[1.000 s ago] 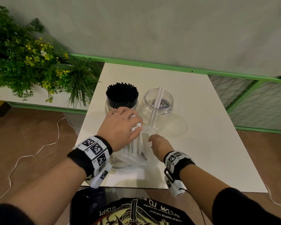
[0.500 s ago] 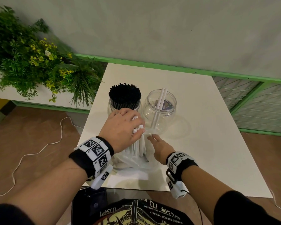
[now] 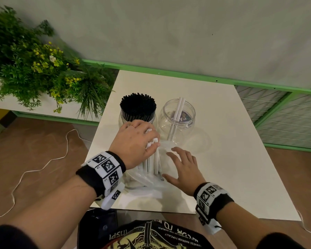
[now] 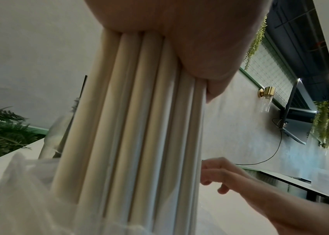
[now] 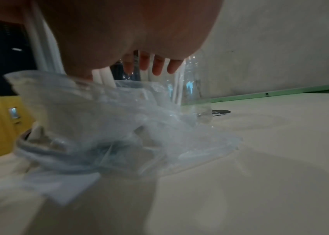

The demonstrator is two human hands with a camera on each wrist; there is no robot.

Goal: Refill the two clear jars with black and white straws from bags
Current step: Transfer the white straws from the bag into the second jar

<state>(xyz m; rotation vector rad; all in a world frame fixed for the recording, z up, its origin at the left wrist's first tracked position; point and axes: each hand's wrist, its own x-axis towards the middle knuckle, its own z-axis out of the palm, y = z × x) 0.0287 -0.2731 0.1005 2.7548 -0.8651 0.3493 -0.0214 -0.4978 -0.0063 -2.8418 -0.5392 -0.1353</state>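
left of the near-empty jar [image 3: 177, 118]: one jar packed with black straws [image 3: 138, 106], and nearer, left hand [image 3: 135, 141] curled round the tops of a white straws [image 3: 153, 161] bundle, upright in a crumpled clear bag [image 3: 147, 180]. light, stiff, slick tubes, likely to fan out; best gripped high, all together. just before that jar holding two white straws: right hand [image 3: 184, 168] spread flat, holding nothing.
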